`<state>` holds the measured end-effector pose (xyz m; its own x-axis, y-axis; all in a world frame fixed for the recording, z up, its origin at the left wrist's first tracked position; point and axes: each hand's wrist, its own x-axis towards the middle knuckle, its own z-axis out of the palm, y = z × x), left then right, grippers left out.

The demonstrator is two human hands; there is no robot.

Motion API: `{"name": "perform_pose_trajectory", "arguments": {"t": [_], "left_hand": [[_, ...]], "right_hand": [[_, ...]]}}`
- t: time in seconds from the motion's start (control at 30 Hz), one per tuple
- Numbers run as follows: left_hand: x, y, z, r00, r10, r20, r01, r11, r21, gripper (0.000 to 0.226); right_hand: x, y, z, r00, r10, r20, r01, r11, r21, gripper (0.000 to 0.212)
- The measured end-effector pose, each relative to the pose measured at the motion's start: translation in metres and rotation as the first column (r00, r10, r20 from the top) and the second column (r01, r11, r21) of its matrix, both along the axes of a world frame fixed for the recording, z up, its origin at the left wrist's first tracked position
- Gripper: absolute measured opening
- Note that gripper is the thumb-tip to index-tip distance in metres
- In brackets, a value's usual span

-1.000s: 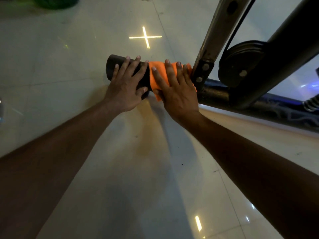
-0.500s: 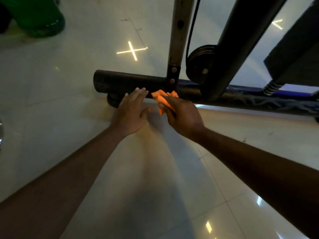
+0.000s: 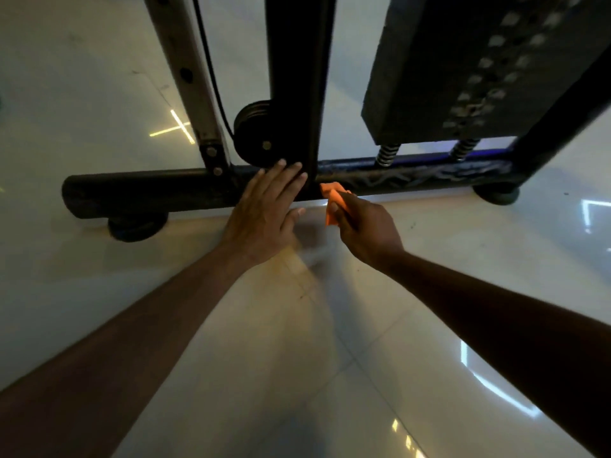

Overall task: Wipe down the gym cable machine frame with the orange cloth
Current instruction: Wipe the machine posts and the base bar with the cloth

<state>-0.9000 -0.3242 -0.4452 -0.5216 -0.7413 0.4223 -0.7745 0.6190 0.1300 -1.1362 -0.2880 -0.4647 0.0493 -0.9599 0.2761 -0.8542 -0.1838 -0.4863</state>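
left hand (image 3: 264, 213): flat, fingers straight and spread a bit, laid over the base bar (image 3: 142, 190) of the frame where the dark upright (image 3: 294, 77) meets it — fingertips up near the pulley (image 3: 254, 133)

right hand (image 3: 367, 226): fingers curled round the orange cloth (image 3: 332, 201), bunched up in the grip

cloth: just right of the upright, its far tip against the near face of the base bar — close to the left hand

behind: weight stack (image 3: 479, 61) far right, sitting over two springs (image 3: 386, 153)

floor (image 3: 297, 342): glossy pale tiles
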Motion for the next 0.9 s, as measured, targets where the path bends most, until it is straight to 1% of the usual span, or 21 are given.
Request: {"name": "perform_pose_trajectory", "arguments": {"t": [0.07,0.13,0.2,0.3,0.4,0.43,0.5,0.57,0.6,0.63,0.7,0.77,0.83,0.9], "left_hand": [[-0.02,-0.006,0.006,0.997,-0.014,0.074,0.021,0.996,-0.089,0.063],[-0.038,-0.014,0.011,0.988,0.009,0.155,0.014,0.989,-0.146,0.063],[-0.053,-0.022,0.012,0.967,0.067,0.246,-0.024,0.984,-0.175,0.065],[-0.063,-0.035,0.004,0.927,0.2,0.317,-0.137,0.968,-0.211,0.072],[-0.06,-0.048,-0.011,0.894,0.264,0.363,-0.162,0.944,-0.288,0.084],[-0.057,-0.053,-0.015,0.894,0.262,0.363,-0.149,0.939,-0.311,0.088],[-0.05,-0.061,-0.021,0.901,0.245,0.357,-0.112,0.929,-0.353,0.093],[-0.044,-0.067,-0.026,0.91,0.216,0.353,-0.07,0.921,-0.383,0.088],[-0.041,-0.069,-0.029,0.919,0.196,0.343,-0.053,0.922,-0.383,0.085],[-0.038,-0.07,-0.031,0.929,0.173,0.327,-0.041,0.927,-0.373,0.082],[-0.034,-0.071,-0.035,0.948,0.131,0.29,-0.022,0.937,-0.35,0.084],[-0.031,-0.074,-0.037,0.958,0.103,0.267,-0.002,0.935,-0.354,0.085],[-0.029,-0.077,-0.038,0.963,0.09,0.255,0.012,0.928,-0.373,0.082],[-0.029,-0.08,-0.04,0.964,0.079,0.254,0.023,0.926,-0.376,0.078]], "right_hand": [[-0.018,-0.002,0.003,0.999,-0.044,0.011,0.044,0.999,-0.002,0.042],[-0.031,-0.009,0.003,0.998,-0.07,0.004,0.07,0.997,-0.012,0.041],[-0.037,-0.02,0.004,0.996,-0.085,-0.004,0.085,0.996,-0.015,0.043],[-0.038,-0.043,0.002,0.995,-0.092,-0.025,0.092,0.995,-0.033,0.042],[-0.029,-0.063,-0.004,0.991,-0.119,-0.07,0.118,0.993,-0.019,0.062],[-0.022,-0.069,-0.009,0.988,-0.109,-0.112,0.108,0.994,-0.015,0.064],[-0.01,-0.076,-0.023,0.971,-0.012,-0.237,0.011,1.0,-0.004,0.063],[-0.017,-0.081,-0.037,0.947,0.065,-0.315,-0.077,0.997,-0.027,0.067],[-0.027,-0.083,-0.042,0.94,0.061,-0.337,-0.087,0.994,-0.063,0.068],[-0.038,-0.085,-0.046,0.937,0.03,-0.349,-0.07,0.992,-0.102,0.067],[-0.042,-0.087,-0.052,0.944,-0.084,-0.32,0.037,0.988,-0.149,0.066],[-0.011,-0.087,-0.053,0.957,-0.157,-0.245,0.123,0.981,-0.148,0.066],[0.016,-0.086,-0.057,0.967,-0.095,-0.235,0.062,0.988,-0.142,0.065],[0.005,-0.087,-0.06,0.953,-0.015,-0.301,-0.034,0.988,-0.154,0.066]]}}
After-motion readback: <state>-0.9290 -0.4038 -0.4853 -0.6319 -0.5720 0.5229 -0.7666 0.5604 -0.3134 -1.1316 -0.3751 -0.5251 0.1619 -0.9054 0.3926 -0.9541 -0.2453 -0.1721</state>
